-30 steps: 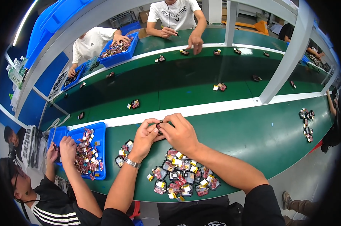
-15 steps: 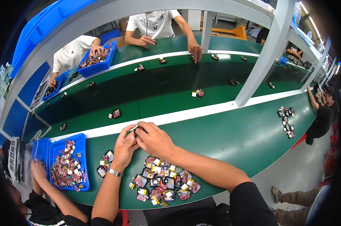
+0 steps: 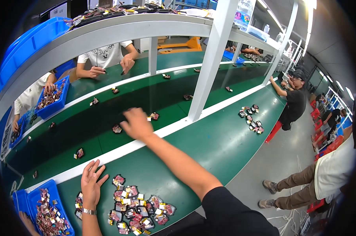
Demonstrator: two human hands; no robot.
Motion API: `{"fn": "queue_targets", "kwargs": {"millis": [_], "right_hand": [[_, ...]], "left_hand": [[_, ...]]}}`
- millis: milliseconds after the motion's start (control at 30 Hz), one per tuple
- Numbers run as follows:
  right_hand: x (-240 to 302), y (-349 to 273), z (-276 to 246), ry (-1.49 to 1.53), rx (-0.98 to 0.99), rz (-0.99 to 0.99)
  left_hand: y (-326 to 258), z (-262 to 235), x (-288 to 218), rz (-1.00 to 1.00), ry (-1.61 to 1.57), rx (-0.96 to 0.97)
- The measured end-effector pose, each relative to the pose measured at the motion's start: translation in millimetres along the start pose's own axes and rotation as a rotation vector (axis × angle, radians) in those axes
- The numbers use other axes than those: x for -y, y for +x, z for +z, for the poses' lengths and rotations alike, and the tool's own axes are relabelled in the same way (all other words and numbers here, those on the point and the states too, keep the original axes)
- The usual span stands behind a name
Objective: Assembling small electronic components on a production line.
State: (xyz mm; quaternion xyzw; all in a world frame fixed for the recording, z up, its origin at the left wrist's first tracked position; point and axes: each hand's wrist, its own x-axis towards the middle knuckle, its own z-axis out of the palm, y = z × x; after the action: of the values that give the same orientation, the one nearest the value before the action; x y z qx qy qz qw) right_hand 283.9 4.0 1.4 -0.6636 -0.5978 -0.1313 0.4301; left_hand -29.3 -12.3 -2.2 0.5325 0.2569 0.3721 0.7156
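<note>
My right hand [image 3: 138, 124] reaches over the dark green conveyor belt [image 3: 174, 108], its fingers parted and holding nothing that I can see. Right by its fingertips a small black-cased electronic unit [image 3: 117, 128] with a reddish circuit board lies on the belt. My left hand [image 3: 92, 185] is raised above the green worktop, open, fingers spread, with nothing in it. A pile of similar units [image 3: 138, 210], with clear covers and small yellow-and-white pieces, lies to the right of my left wrist. A smaller group of units [image 3: 79, 202] is partly hidden behind that wrist.
A blue bin [image 3: 54, 188] of reddish circuit parts stands at lower left, beside another person's hand. A white post [image 3: 211, 63] rises from the white belt rail [image 3: 146, 147]. More units [image 3: 250, 118] lie at right. Co-workers sit across the belt and at far right.
My hands have parted: the right has moved out over the belt, where a unit now lies by its fingers; the left has opened. The view has turned to the right.
</note>
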Motion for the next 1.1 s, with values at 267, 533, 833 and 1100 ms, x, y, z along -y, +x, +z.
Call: {"fn": "queue_targets", "kwargs": {"millis": [267, 533, 833, 1100], "right_hand": [[-118, -36, -80, 0.150, 0.071, 0.456], [-105, -28, -68, 0.059, 0.085, 0.467], [72, -77, -81, 0.569, 0.565, -0.054], [121, -75, -68, 0.649, 0.724, -0.144]], "left_hand": [[13, 12, 4, -0.037, -0.050, 0.106], [8, 2, 0, -0.040, -0.062, 0.111], [3, 2, -4, -0.163, 0.020, 0.233], [-3, 0, -9, -0.291, 0.010, 0.414]]}}
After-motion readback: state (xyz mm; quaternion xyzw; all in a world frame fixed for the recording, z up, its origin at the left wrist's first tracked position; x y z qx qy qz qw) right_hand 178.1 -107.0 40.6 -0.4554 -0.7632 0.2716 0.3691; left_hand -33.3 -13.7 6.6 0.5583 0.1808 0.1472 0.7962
